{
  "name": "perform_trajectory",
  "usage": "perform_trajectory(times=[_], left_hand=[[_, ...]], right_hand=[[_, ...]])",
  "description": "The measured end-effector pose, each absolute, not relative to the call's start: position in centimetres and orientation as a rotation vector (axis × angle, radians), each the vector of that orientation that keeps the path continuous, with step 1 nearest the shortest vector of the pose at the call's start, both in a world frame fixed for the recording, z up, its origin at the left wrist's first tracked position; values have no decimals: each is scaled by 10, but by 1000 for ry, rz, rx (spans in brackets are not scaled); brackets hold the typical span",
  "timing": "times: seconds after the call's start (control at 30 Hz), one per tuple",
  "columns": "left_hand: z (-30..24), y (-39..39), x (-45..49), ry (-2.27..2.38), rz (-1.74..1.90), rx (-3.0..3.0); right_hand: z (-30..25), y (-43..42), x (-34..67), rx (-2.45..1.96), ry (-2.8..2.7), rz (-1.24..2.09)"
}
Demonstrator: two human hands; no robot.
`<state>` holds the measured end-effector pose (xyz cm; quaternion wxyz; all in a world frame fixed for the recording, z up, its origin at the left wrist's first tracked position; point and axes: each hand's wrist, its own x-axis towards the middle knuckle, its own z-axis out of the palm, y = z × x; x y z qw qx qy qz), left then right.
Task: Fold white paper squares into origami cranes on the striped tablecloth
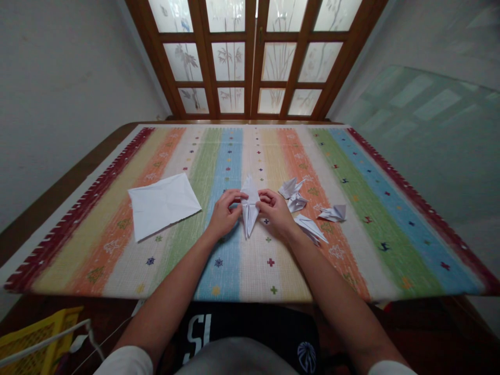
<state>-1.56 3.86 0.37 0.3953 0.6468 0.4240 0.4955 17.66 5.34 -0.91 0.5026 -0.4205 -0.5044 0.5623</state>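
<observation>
Striped tablecloth (242, 276) below wood-framed bamboo-etched glass doors (228, 61), yellow crate (35, 344) at lower left

Domestic room, viewed from the near edge of a wooden table (66, 195). Double doors (250, 57) with wooden frames and frosted panes patterned with bamboo stand beyond the far edge. Plain white walls (70, 94) flank the table, which is spread with a homely striped cloth (97, 260). A yellow plastic crate (35, 344) sits below the near left corner.

Tablecloth (250, 271): red, orange, cream, green, blue stripes, small cross motifs. Folded paper (250, 208) white. Window frames (253, 57) brown.
</observation>
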Motion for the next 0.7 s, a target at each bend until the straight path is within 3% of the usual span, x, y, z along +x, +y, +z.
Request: perform_trajectory(times=[0.7], left_hand=[[3,38,-11,913,1317,1293]], right_hand=[[3,53,183,-961,-1264,1411]])
